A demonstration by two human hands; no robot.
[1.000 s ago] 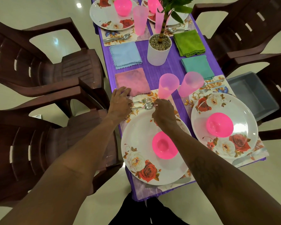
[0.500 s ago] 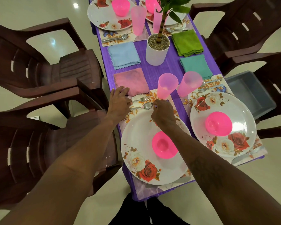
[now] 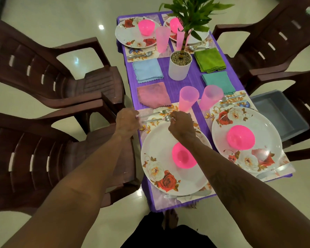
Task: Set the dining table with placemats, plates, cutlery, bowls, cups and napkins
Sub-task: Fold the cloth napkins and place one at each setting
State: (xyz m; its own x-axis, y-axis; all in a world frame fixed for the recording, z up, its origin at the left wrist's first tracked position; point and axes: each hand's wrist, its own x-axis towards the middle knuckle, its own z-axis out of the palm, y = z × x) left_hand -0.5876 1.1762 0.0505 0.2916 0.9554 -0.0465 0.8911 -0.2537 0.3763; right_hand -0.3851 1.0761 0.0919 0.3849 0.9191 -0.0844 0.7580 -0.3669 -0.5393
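The near-left setting has a floral placemat, a white rose plate and a pink bowl on it. A fork and a spoon lie side by side on the mat beyond the plate. My right hand pinches the spoon at its bowl end. My left hand is at the table's left edge, its fingers curled at the handle ends; the contact is hidden. A pink cup and a pink napkin lie just beyond.
A white plant pot stands mid-table between blue, green and teal napkins. Three other settings have plates, bowls and cups. Brown chairs flank the purple table. A grey tub sits on the right chair.
My left hand's fingers have curled in from beside the pink napkin to the cutlery handle ends. My right hand stays at the spoon's bowl. The view has pulled back.
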